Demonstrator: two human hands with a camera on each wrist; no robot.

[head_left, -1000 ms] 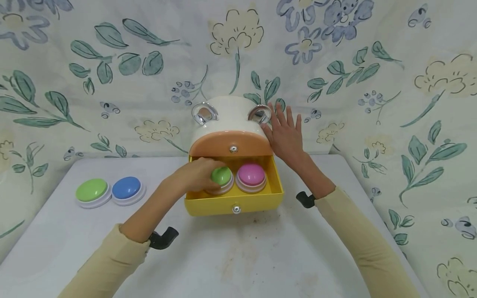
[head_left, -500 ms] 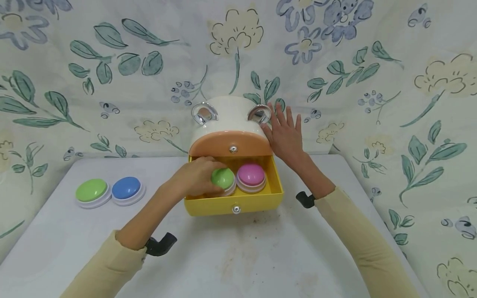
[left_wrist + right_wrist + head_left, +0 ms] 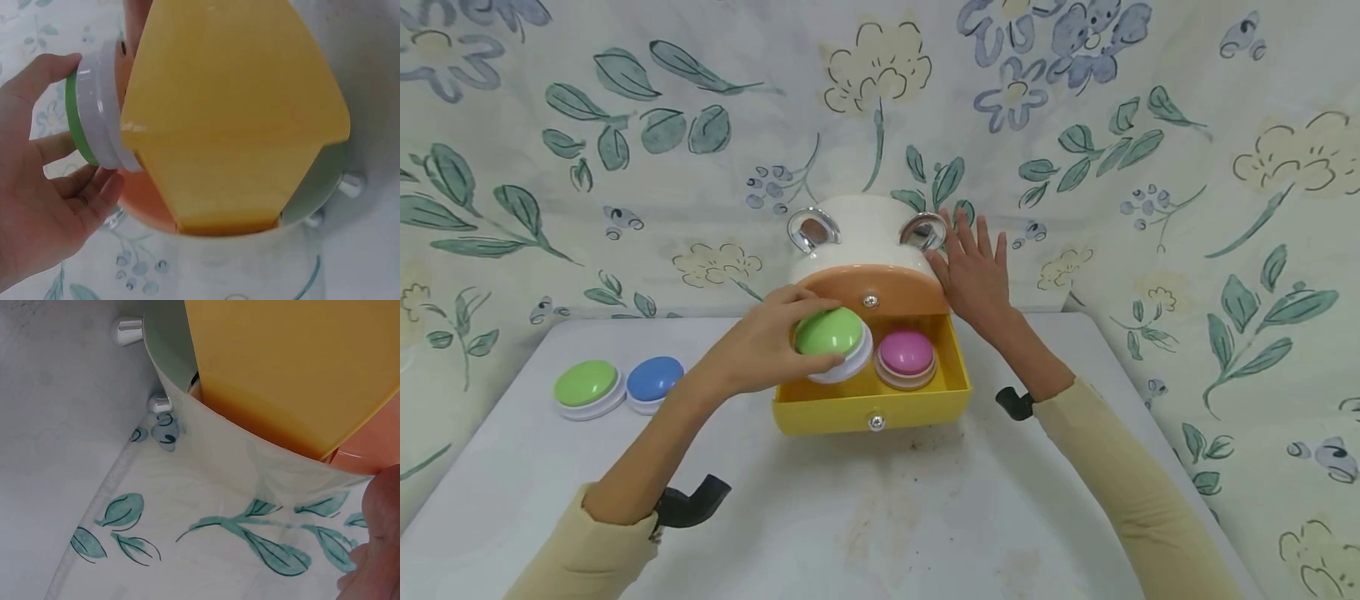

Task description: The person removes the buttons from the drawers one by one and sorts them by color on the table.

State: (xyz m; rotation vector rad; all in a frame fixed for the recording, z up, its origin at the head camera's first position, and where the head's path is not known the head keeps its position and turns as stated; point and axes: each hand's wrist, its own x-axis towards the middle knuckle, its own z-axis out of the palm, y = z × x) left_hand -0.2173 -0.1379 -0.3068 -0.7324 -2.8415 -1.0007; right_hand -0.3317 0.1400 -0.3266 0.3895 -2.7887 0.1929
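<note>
A white cabinet (image 3: 859,229) with two silver rings on top stands at the back of the table, its yellow drawer (image 3: 871,406) pulled open under an orange drawer front (image 3: 880,292). My left hand (image 3: 758,343) grips a green dome button (image 3: 831,332) by its white base (image 3: 103,112) and holds it above the drawer's left side. A pink dome button (image 3: 906,353) lies in the drawer's right half. My right hand (image 3: 975,271) rests flat against the cabinet's right side, fingers straight.
A second green button (image 3: 585,386) and a blue button (image 3: 653,381) lie side by side on the white table (image 3: 880,517) at the left. Flowered cloth (image 3: 625,150) hangs behind and at both sides.
My left hand has lifted the green button up out of the drawer, where it lay beside the pink one. The right hand has stayed put.
</note>
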